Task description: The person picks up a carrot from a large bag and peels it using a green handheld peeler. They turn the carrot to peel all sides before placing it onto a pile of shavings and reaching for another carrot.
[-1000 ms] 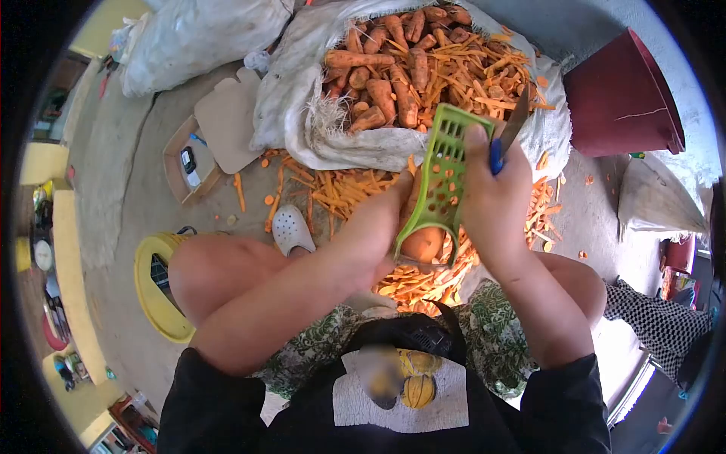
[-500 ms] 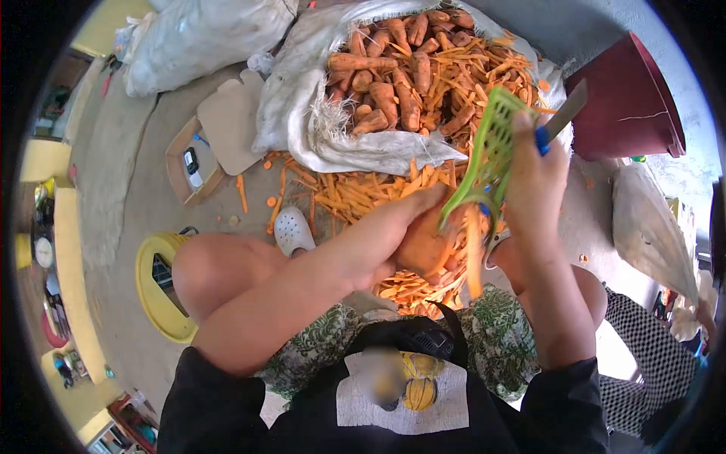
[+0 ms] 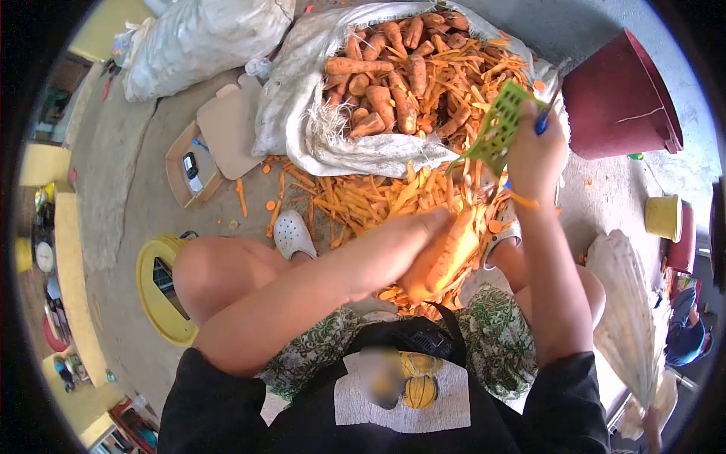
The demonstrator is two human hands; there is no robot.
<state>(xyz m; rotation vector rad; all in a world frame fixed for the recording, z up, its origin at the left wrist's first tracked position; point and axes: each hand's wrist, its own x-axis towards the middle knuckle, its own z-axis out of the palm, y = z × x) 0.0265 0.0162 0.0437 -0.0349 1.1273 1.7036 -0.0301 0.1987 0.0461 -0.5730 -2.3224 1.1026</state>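
Observation:
My left hand [image 3: 412, 246] is closed around a large carrot [image 3: 454, 257], its peeled side bright orange, held low between my knees. My right hand [image 3: 538, 155] grips a green perforated peeler [image 3: 501, 125], now raised just beyond the carrot's far end. The same hand also holds a knife with a blue handle [image 3: 541, 122], its blade pointing up and away. A curl of peel [image 3: 522, 200] hangs by my right wrist. Under the carrot and beyond it lies a heap of orange peelings [image 3: 355, 198].
An open white sack [image 3: 295, 129] holds many unpeeled carrots [image 3: 393, 98] and peel strips. A dark red bucket [image 3: 616, 98] leans at the right. A cardboard box [image 3: 200, 170], a yellow bucket [image 3: 147, 303] and a full sack [image 3: 208, 49] stand leftward. Another person [image 3: 684, 340] appears at the far right.
The peeler has moved up and away from the carrot, with my right hand. The carrot has turned, showing more of its bright peeled side. My view has shifted slightly.

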